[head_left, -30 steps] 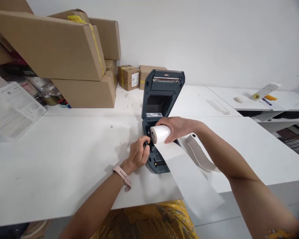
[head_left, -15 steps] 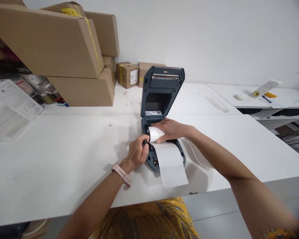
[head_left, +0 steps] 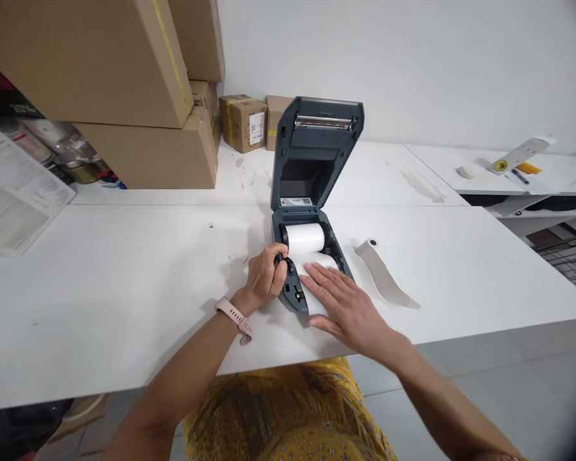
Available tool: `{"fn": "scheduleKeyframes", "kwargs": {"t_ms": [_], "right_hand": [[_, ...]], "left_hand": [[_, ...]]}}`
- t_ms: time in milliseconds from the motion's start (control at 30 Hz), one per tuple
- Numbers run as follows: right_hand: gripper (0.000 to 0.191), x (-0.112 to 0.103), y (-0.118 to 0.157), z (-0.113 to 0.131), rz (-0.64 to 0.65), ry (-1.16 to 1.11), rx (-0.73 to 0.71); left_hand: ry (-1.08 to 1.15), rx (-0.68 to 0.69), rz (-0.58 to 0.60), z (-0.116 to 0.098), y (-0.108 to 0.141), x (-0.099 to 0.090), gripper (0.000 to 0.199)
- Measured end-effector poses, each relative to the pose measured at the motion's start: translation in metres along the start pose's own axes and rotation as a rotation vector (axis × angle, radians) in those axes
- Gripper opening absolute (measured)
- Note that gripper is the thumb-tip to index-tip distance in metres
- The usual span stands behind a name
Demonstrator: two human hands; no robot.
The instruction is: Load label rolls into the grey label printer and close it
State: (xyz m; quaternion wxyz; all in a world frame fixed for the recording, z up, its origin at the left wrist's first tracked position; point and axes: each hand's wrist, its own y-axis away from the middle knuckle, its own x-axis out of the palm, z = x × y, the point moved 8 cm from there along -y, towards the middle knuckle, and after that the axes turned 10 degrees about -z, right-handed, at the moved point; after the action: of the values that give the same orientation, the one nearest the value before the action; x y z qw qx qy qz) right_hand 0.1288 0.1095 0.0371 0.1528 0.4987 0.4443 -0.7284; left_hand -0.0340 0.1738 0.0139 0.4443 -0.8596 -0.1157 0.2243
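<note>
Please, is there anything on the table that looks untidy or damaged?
Yes: beside the open printer, a small paper roll lies partly unwound, its strip trailing loosely. Greyish marks also spot the white table.

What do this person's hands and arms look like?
The left hand and right hand are human, without gloves; both forearms are bare. A pale pink strap with dark slots circles the left wrist; the right wrist has none.
</note>
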Motion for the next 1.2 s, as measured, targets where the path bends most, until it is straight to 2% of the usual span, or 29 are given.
{"fn": "scheduleKeyframes", "kwargs": {"t_ms": [67,167,333,500,667,833,900,967,1067,1200], "right_hand": [[0.082,0.005,0.009,0.01,-0.058,0.051,0.053],[0.071,0.007,0.011,0.022,-0.119,0.067,0.121],[0.052,0.009,0.006,0.026,-0.213,0.084,0.247],[0.048,0.016,0.005,0.026,-0.224,0.03,0.245],[0.049,0.014,0.011,0.029,-0.202,-0.073,0.271],[0.045,-0.008,0.02,0.027,-0.18,-0.303,0.262],[0.045,-0.023,0.015,0.007,-0.201,-0.474,0.283],[0.05,-0.043,0.001,-0.031,-0.297,-0.646,0.382],[0.065,-0.067,-0.036,-0.103,-0.478,-0.885,0.611],[0.082,-0.075,-0.118,-0.166,-0.508,-0.993,0.688]], "left_hand": [[0.001,-0.009,-0.002,0.001,0.0,-0.001,0.018],[-0.007,-0.03,0.004,0.003,0.0,-0.002,0.017],[-0.003,-0.088,0.034,0.009,0.001,-0.001,0.022],[-0.039,-0.093,0.046,0.01,0.0,-0.002,0.03],[-0.073,-0.06,0.169,-0.005,-0.012,-0.004,0.039],[-0.303,-0.036,0.279,-0.027,-0.019,-0.01,0.024],[-0.331,0.002,0.257,-0.038,-0.025,-0.014,0.021],[-0.237,-0.086,0.174,-0.038,-0.038,-0.021,0.019],[-0.049,-0.331,-0.014,-0.019,-0.076,-0.036,0.03],[0.073,-0.589,-0.161,0.018,-0.146,-0.041,0.061]]}}
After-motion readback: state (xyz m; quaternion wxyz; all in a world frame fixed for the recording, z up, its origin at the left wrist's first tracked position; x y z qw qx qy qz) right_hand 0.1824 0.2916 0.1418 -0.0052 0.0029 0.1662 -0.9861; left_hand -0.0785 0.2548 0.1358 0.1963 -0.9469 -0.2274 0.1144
